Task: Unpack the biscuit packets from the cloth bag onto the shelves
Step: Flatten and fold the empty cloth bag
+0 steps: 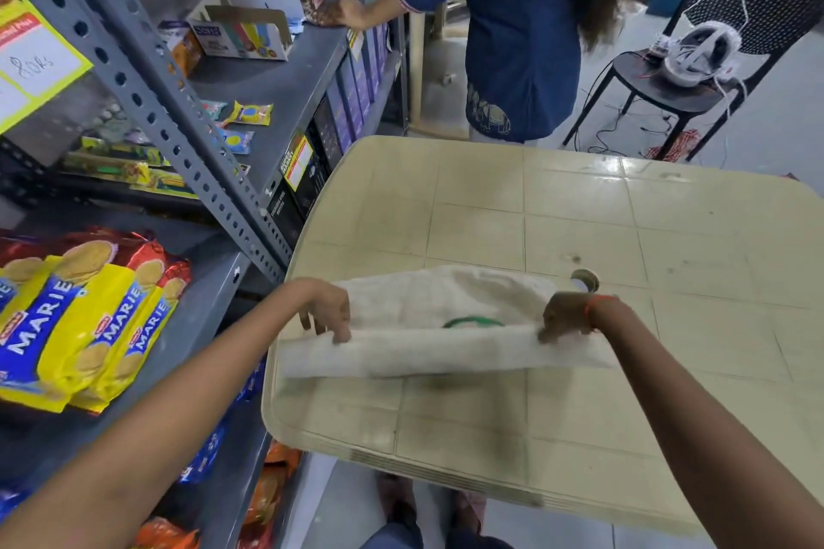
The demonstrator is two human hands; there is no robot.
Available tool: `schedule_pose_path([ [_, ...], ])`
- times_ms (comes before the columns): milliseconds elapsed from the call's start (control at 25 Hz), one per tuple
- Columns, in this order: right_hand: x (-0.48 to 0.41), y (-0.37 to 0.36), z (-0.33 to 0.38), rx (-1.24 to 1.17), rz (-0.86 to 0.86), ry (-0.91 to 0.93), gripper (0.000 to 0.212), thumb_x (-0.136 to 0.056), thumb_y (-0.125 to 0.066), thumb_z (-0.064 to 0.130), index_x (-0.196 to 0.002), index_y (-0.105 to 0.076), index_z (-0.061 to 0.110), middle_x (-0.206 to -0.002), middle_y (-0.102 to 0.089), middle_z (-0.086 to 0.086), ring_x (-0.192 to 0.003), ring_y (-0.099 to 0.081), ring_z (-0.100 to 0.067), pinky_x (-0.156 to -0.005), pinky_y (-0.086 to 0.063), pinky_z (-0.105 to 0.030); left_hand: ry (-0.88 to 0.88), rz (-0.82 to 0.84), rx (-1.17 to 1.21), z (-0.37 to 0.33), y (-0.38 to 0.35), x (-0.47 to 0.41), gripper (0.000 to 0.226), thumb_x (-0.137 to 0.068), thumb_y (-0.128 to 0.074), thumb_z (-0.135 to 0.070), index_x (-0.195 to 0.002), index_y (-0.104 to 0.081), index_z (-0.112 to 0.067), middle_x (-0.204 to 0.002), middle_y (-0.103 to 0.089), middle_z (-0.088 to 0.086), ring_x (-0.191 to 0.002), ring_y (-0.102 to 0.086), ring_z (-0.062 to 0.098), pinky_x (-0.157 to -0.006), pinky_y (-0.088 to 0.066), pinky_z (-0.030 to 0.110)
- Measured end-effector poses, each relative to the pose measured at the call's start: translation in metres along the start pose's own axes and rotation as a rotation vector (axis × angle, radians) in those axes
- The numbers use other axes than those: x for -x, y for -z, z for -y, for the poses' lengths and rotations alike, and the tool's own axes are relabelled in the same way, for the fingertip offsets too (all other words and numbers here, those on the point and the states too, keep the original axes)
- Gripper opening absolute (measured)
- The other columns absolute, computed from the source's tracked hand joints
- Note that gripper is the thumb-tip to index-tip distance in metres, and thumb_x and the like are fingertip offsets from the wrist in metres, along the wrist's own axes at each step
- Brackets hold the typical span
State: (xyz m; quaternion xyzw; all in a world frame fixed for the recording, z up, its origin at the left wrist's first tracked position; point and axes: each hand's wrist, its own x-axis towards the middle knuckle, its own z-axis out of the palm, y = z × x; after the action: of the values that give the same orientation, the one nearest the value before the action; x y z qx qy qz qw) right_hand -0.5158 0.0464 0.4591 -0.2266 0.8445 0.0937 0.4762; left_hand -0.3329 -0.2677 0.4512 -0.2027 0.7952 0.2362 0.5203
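Observation:
A white cloth bag [428,325] with a green mark lies flat and partly folded on the beige plastic table [579,227]. My left hand [327,310] pinches the bag's folded edge at its left end. My right hand [566,319] grips the same fold at the right end. Several yellow and blue Marie biscuit packets [84,321] lie side by side on the grey metal shelf [187,325] at the left. No packet is visible in the bag.
Another person in blue [512,36] reaches into boxes on the upper shelf at the back. A black chair [695,71] with white gear and cables stands at the back right. Small snack packs [249,114] lie on the middle shelf. Orange packets sit on the lowest shelf.

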Motion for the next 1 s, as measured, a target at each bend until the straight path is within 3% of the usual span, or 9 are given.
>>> schedule_pose_path([
  [160, -0.024, 0.039, 0.002, -0.176, -0.56, 0.106, 0.026, -0.083, -0.058, 0.026, -0.1, -0.065, 0.007, -0.103, -0.067, -0.019, -0.096, -0.062, -0.034, -0.077, -0.046, -0.032, 0.039, -0.277, -0.03, 0.001, 0.053, -0.004, 0.02, -0.081, -0.065, -0.021, -0.066, -0.056, -0.013, -0.078, -0.058, 0.006, -0.076, -0.057, 0.026, -0.066, -0.047, 0.034],
  [240, -0.05, 0.042, 0.009, -0.18, -0.712, 0.102, 0.027, -0.086, -0.051, 0.019, -0.109, -0.06, 0.008, -0.11, -0.066, -0.021, -0.1, -0.06, -0.037, -0.079, -0.046, -0.036, 0.067, -0.449, -0.082, 0.007, 0.069, -0.019, 0.026, -0.082, -0.064, -0.025, -0.064, -0.053, -0.011, -0.07, -0.052, 0.005, -0.067, -0.05, 0.025, -0.057, -0.037, 0.029],
  [360, -0.08, 0.042, 0.024, -0.053, -0.861, 0.088, 0.034, -0.089, -0.041, 0.006, -0.121, -0.051, 0.005, -0.119, -0.062, -0.021, -0.109, -0.056, -0.037, -0.093, -0.042, -0.041, 0.101, -0.605, -0.019, 0.012, 0.071, -0.045, 0.022, -0.088, -0.057, -0.027, -0.084, -0.061, -0.005, -0.085, -0.059, 0.01, -0.086, -0.06, 0.032, -0.068, -0.044, 0.033],
  [480, -0.102, 0.011, 0.045, -0.036, -0.948, 0.06, 0.048, -0.095, -0.036, 0.019, -0.142, -0.032, 0.006, -0.15, -0.035, -0.018, -0.14, -0.03, -0.031, -0.116, -0.019, -0.048, 0.154, -0.874, 0.053, 0.003, 0.031, -0.071, 0.039, -0.094, -0.045, -0.03, -0.124, -0.051, -0.007, -0.128, -0.058, 0.016, -0.119, -0.053, 0.033, -0.096, -0.042, 0.04],
  [560, -0.104, -0.027, 0.064, -0.018, -0.952, 0.177, 0.062, -0.095, -0.033, 0.042, -0.148, -0.02, 0.013, -0.159, -0.016, -0.01, -0.147, -0.013, -0.027, -0.118, -0.006, -0.049, 0.026, -0.966, -0.015, -0.012, -0.014, -0.087, 0.066, -0.092, -0.036, -0.054, -0.147, -0.027, -0.019, -0.156, -0.029, 0.008, -0.144, -0.025, 0.028, -0.115, -0.017, 0.048],
  [640, -0.104, -0.07, 0.077, 0.065, -0.852, 0.269, 0.073, -0.089, -0.023, 0.062, -0.15, -0.011, 0.022, -0.16, -0.005, -0.005, -0.148, -0.004, -0.027, -0.115, 0.001, -0.052, -0.121, -0.91, -0.11, -0.02, -0.051, -0.099, 0.086, -0.081, -0.027, -0.077, -0.151, -0.005, -0.033, -0.163, 0.002, 0.0, -0.15, 0.003, 0.025, -0.116, 0.007, 0.052],
  [800, -0.106, -0.123, 0.087, -0.02, -0.758, 0.112, 0.078, -0.086, -0.015, 0.069, -0.15, -0.01, 0.025, -0.159, -0.001, -0.013, -0.147, -0.001, -0.033, -0.112, 0.005, -0.056, -0.167, -0.829, -0.228, -0.014, -0.071, -0.114, 0.103, -0.066, -0.016, -0.093, -0.15, 0.008, -0.038, -0.16, 0.019, 0.0, -0.148, 0.017, 0.025, -0.115, 0.013, 0.057],
  [920, -0.088, -0.14, 0.111, -0.533, -0.936, 0.094, 0.067, -0.085, -0.042, 0.056, -0.135, -0.041, 0.011, -0.144, -0.037, -0.017, -0.137, -0.031, -0.033, -0.115, -0.019, -0.048, -0.219, -0.846, -0.222, -0.023, -0.041, -0.116, 0.096, -0.07, -0.009, -0.086, -0.15, 0.007, -0.035, -0.161, 0.013, -0.003, -0.149, 0.011, 0.02, -0.118, 0.009, 0.052],
  [1000, -0.074, -0.133, 0.131, -1.334, -0.803, -0.057, 0.044, -0.078, -0.059, 0.051, -0.096, -0.061, 0.011, -0.099, -0.054, -0.008, -0.099, -0.053, -0.027, -0.095, -0.047, -0.05, -0.242, -0.82, -0.166, -0.04, -0.014, -0.121, 0.086, -0.083, -0.02, -0.074, -0.152, 0.003, -0.027, -0.163, 0.003, -0.002, -0.15, 0.003, 0.017, -0.12, 0.001, 0.048],
])
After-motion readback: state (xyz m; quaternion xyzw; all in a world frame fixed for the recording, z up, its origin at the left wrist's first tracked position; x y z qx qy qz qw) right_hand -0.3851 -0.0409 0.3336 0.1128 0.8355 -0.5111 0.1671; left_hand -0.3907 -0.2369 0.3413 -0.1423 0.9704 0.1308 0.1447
